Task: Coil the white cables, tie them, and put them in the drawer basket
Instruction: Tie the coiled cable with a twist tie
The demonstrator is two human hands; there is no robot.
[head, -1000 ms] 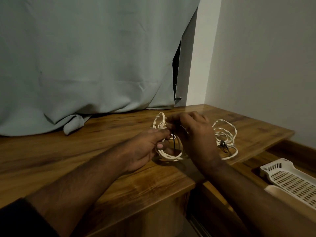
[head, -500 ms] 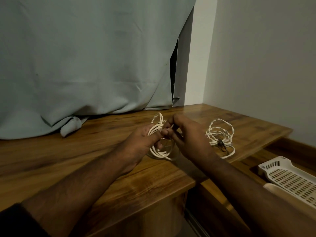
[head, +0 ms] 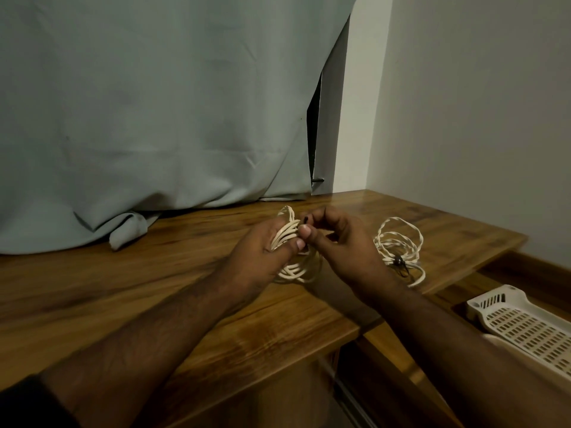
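Left hand: we see it at frame centre, fingers and thumb curled round a bundle of white cable loops, holding the bundle up off the wooden tabletop.
Right hand: touching the left at the fingertips, thumb and forefinger pinching a small dark tie end just above the loops.
Held coil: loops stand up between both hands; lower turns hang just over the wood, and we cannot tell if they touch it.
Second coil: right of centre, lying on the tabletop near its right edge, twisted white strands already bound by a dark tie.
Basket: lower right of frame, white perforated plastic, sitting below the tabletop level; well apart from both coils.
Backdrop: we note a pale grey-green curtain filling the upper left, its hem resting on the wood; plain wall at upper right.
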